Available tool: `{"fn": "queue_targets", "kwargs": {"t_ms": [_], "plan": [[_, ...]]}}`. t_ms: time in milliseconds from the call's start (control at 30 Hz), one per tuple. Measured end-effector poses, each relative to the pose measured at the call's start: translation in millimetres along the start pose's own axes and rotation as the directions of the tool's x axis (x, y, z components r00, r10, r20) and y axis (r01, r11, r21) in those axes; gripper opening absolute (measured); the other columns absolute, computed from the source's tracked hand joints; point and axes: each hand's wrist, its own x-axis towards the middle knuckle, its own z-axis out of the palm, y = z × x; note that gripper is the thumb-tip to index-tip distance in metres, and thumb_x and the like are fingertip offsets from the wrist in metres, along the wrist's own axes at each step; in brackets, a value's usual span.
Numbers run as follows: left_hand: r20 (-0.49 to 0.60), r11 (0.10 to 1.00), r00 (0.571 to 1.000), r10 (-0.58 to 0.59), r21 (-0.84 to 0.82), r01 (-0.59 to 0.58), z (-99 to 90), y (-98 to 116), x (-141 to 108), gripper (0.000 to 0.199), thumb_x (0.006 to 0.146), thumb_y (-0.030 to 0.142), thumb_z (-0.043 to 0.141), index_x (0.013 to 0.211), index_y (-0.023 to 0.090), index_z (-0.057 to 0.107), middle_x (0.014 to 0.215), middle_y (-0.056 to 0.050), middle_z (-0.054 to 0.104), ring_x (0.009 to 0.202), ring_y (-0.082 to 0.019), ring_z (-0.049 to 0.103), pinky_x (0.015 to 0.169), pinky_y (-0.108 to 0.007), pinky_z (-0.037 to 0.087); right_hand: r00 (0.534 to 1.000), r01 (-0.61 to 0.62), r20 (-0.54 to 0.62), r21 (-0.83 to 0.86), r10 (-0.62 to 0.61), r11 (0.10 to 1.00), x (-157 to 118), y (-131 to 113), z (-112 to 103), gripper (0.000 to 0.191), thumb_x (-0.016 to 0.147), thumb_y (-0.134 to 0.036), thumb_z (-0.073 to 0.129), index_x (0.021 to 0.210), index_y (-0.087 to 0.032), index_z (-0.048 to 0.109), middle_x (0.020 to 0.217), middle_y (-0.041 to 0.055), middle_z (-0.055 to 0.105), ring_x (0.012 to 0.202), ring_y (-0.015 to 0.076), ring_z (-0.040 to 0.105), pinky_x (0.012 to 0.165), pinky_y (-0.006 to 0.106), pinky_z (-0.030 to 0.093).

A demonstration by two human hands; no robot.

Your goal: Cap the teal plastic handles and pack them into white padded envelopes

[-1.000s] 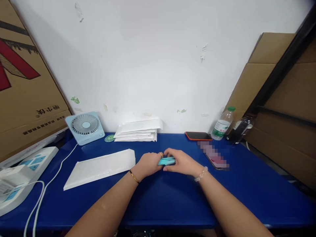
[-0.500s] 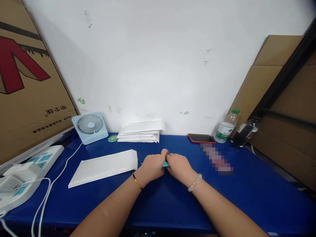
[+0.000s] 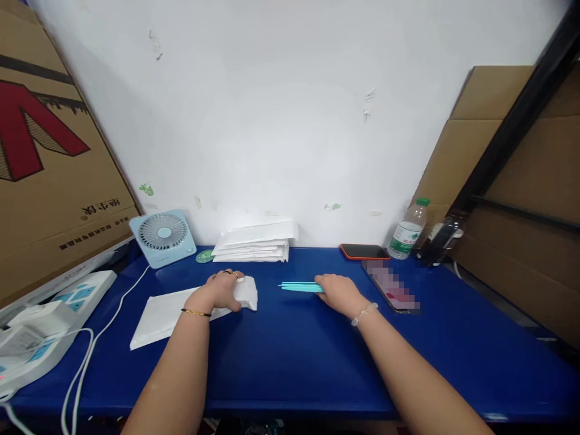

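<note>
The right hand (image 3: 339, 294) closes on one end of the turquoise strips (image 3: 302, 287), which jut out to its left and look light, thin and stiffish; an end grip suits them. The left hand (image 3: 221, 291) half-curls over a softer-looking white envelope (image 3: 161, 314); its grip and the contents I cannot tell.
</note>
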Motion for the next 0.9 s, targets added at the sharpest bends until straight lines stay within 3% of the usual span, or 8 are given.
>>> {"fn": "queue_targets", "kwargs": {"t_ms": [133, 233, 400, 600, 667, 767, 833, 900], "plan": [[-0.130, 0.934, 0.973, 0.191, -0.281, -0.221, -3.6, 24, 0, 0.069, 0.058, 0.031, 0.067, 0.124, 0.019, 0.048, 0.116, -0.007, 0.058, 0.103, -0.025, 0.057, 0.090, -0.033, 0.044, 1.000, 0.007, 0.007, -0.024, -0.007, 1.000, -2, -1, -3, 0.008, 0.085, -0.023, 0.052, 0.091, -0.021, 0.057, 0.091, 0.0056, 0.066, 0.082, 0.0229, 0.065, 0.062, 0.028, 0.044], [-0.233, 0.854, 0.940, 0.249, -0.405, -0.326, -4.0, 36, 0, 0.069, 0.061, 0.030, 0.066, 0.126, 0.019, 0.045, 0.117, -0.007, 0.057, 0.102, -0.024, 0.057, 0.091, -0.033, 0.044, 1.000, 0.003, -0.004, -0.025, -0.003, 1.000, -4, -2, -10, 0.008, 0.083, -0.021, 0.054, 0.091, -0.021, 0.056, 0.092, 0.0052, 0.066, 0.083, 0.0221, 0.064, 0.062, 0.027, 0.043], [-0.271, 0.824, 0.910, 0.314, -0.399, -0.403, 4.0, 51, 3, 0.066, 0.058, 0.024, 0.068, 0.121, 0.020, 0.050, 0.116, -0.005, 0.056, 0.102, -0.023, 0.056, 0.091, -0.033, 0.044, 0.996, 0.009, -0.093, -0.002, -0.009, 1.000, -8, -10, -22, 0.008, 0.084, -0.021, 0.054, 0.092, -0.021, 0.054, 0.094, 0.0057, 0.063, 0.088, 0.0203, 0.061, 0.063, 0.025, 0.041], [-0.341, 0.739, 0.838, 0.426, -0.403, -0.540, 13.6, 86, 7, 0.060, 0.058, 0.022, 0.069, 0.116, 0.020, 0.054, 0.110, -0.005, 0.057, 0.097, -0.022, 0.055, 0.086, -0.032, 0.044, 0.981, 0.105, -0.169, 0.069, -0.092, 0.992, -13, -25, -32, 0.020, 0.077, -0.014, 0.060, 0.095, -0.019, 0.052, 0.092, 0.0061, 0.063, 0.084, 0.0198, 0.059, 0.062, 0.025, 0.037], [-0.357, 0.685, 0.820, 0.447, -0.453, -0.571, 13.1, 97, 8, 0.058, 0.059, 0.021, 0.069, 0.114, 0.019, 0.054, 0.107, -0.006, 0.058, 0.094, -0.022, 0.056, 0.084, -0.032, 0.044, 0.975, 0.135, -0.190, 0.114, -0.112, 0.984, -13, -28, -50, 0.024, 0.074, -0.013, 0.061, 0.096, -0.017, 0.052, 0.090, 0.0066, 0.063, 0.078, 0.0191, 0.059, 0.061, 0.025, 0.036], [-0.430, 0.544, 0.794, 0.430, -0.578, -0.608, 6.8, 106, 6, 0.058, 0.061, 0.021, 0.071, 0.115, 0.017, 0.052, 0.106, -0.006, 0.059, 0.093, -0.021, 0.055, 0.083, -0.032, 0.044, 0.951, 0.270, -0.210, 0.197, -0.229, 0.942, -12, -30, -100, 0.022, 0.071, -0.014, 0.064, 0.090, -0.016, 0.055, 0.087, 0.0065, 0.063, 0.077, 0.0180, 0.058, 0.063, 0.025, 0.037], [-0.472, 0.385, 0.789, 0.392, -0.695, -0.607, 0.5, 107, 3, 0.059, 0.064, 0.022, 0.072, 0.118, 0.018, 0.050, 0.107, -0.007, 0.059, 0.092, -0.020, 0.056, 0.083, -0.031, 0.043, 0.926, 0.360, -0.220, 0.261, -0.308, 0.896, -11, -34, -141, 0.028, 0.065, -0.013, 0.069, 0.091, -0.016, 0.057, 0.087, 0.0048, 0.064, 0.076, 0.0167, 0.058, 0.065, 0.024, 0.038], [-0.500, 0.166, 0.794, 0.346, -0.800, -0.577, -5.2, 104, -1, 0.061, 0.065, 0.026, 0.073, 0.121, 0.018, 0.048, 0.108, -0.007, 0.060, 0.093, -0.021, 0.056, 0.082, -0.031, 0.043, 0.898, 0.435, -0.220, 0.313, -0.381, 0.844, -9, -41, -177, 0.038, 0.060, -0.013, 0.072, 0.096, -0.017, 0.059, 0.090, 0.0033, 0.064, 0.076, 0.0152, 0.057, 0.065, 0.024, 0.040]]}}
